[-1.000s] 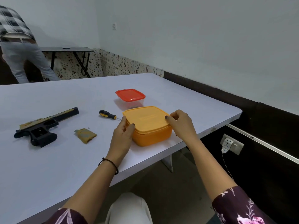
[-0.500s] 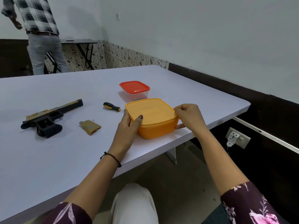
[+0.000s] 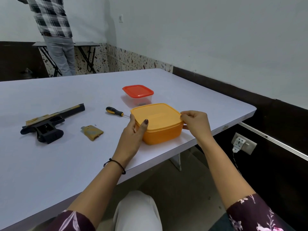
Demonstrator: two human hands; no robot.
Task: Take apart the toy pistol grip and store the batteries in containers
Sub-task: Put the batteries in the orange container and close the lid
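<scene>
Orange square plastic container (image 3: 160,135) sits near the front-right edge of the white table (image 3: 50,164), w/ its matching orange lid (image 3: 156,116) on top, covering it. Walls are opaque, so contents can't be seen; can't tell if batteries are inside. Left hand (image 3: 133,135) holds the box's near-left corner: thumb on top of the lid, fingers curled round the side. Right hand (image 3: 196,124) is at the opp. right corner, fingers curled, pinching the lid rim.

Just behind, not touching the orange box: smaller clear plastic container w/ red lid (image 3: 138,91), lid on. Thru the clear wall a few small dark bits show at the bottom, too small to identify.

Left of the orange box: screwdriver w/ black-and-yellow handle (image 3: 115,111), flat on the table, metal tip pointing toward the left hand's fingers. Further left lies a loose tan grip panel (image 3: 92,132), w/ a tiny white speck (image 3: 95,125) just beside it. Black-and-tan toy pistol (image 3: 50,124) lies on its side well to the left, grip cavity open.

Bkgd: person in checked shirt (image 3: 51,17) stands by a dark folding table (image 3: 83,45). Wall socket w/ white plug (image 3: 240,142) is at right, below the table edge.
</scene>
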